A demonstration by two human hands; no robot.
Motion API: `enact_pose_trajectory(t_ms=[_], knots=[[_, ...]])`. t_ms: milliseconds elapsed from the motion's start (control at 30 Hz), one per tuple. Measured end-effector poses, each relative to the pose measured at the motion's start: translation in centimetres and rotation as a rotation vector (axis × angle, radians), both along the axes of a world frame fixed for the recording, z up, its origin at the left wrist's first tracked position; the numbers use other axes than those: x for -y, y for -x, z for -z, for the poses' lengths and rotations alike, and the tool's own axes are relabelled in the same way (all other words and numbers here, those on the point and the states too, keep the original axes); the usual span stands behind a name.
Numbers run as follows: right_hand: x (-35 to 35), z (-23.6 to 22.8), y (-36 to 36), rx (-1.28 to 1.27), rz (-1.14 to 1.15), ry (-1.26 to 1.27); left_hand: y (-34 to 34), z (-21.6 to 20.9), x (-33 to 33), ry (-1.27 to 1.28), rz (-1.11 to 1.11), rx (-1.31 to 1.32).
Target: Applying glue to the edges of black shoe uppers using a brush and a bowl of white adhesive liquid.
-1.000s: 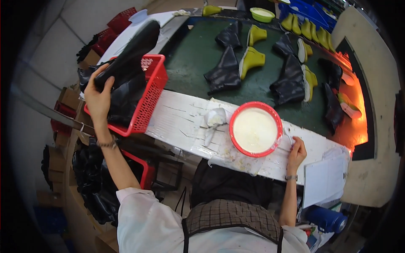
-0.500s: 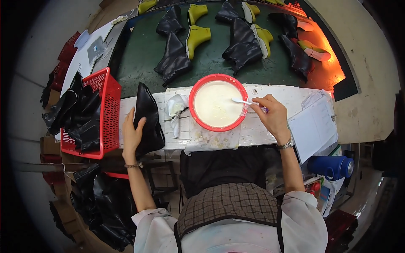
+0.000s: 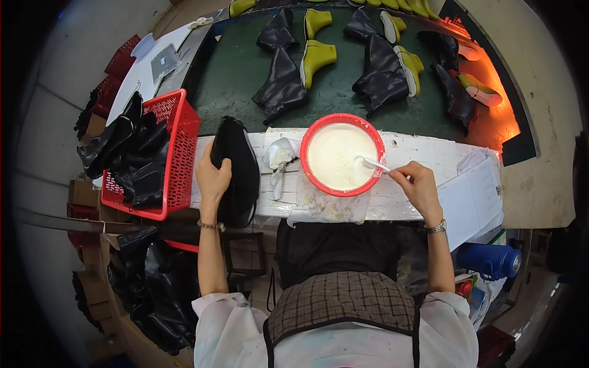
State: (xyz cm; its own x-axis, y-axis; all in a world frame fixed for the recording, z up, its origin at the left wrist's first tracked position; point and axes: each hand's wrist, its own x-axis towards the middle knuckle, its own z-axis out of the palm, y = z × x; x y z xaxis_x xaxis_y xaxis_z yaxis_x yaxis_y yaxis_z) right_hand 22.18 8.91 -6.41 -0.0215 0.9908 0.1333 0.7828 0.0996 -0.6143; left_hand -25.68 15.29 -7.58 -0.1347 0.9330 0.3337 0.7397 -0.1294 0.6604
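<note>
My left hand (image 3: pixel 213 179) is closed round a black boot upper (image 3: pixel 238 175), which stands at the left end of the white work surface. Its matt, sole-shaped underside faces up. In the fingers of my right hand (image 3: pixel 419 191) is a slim white brush (image 3: pixel 377 164), pinched by its handle. The brush head dips into cream-coloured liquid (image 3: pixel 340 153) near the right side of a red bowl (image 3: pixel 311 175). Drips of dried liquid mark the bowl's right rim. Between boot and bowl lies a crumpled white cloth (image 3: pixel 281 153).
A red basket (image 3: pixel 184 147) of black boot uppers stands at the left. Beyond the bowl, a dark green belt (image 3: pixel 233 80) carries black uppers and yellow-green soles (image 3: pixel 318 61) toward an orange-lit opening (image 3: pixel 500 116). Papers (image 3: pixel 469 199) and a blue flask (image 3: pixel 488 260) are at the right.
My left hand has turned the boot upper so its underside faces up instead of its shiny side. The brush head now sits in the liquid at the bowl's right. The whole view has shifted.
</note>
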Motion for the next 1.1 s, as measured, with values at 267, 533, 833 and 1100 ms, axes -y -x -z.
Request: enact_pose_trajectory(t_ms=[267,533,833,1100], knots=[[-2.8,-4.3,3.4,-0.280,-0.274,-0.389,-8.9,-10.5,4.4,0.818,0.343,0.495],[-4.2,-4.6,5.2,-0.240,-0.402,-0.471,-11.2,-11.3,5.0,0.825,0.508,0.546],[-1.9,-3.4,6.2,-0.299,-0.313,-0.432,-11.3,-10.8,4.8,0.416,0.311,0.697],[-1.7,-2.0,4.9,-0.447,-0.098,-0.269,-8.1,-7.6,0.4,0.033,0.065,0.202]])
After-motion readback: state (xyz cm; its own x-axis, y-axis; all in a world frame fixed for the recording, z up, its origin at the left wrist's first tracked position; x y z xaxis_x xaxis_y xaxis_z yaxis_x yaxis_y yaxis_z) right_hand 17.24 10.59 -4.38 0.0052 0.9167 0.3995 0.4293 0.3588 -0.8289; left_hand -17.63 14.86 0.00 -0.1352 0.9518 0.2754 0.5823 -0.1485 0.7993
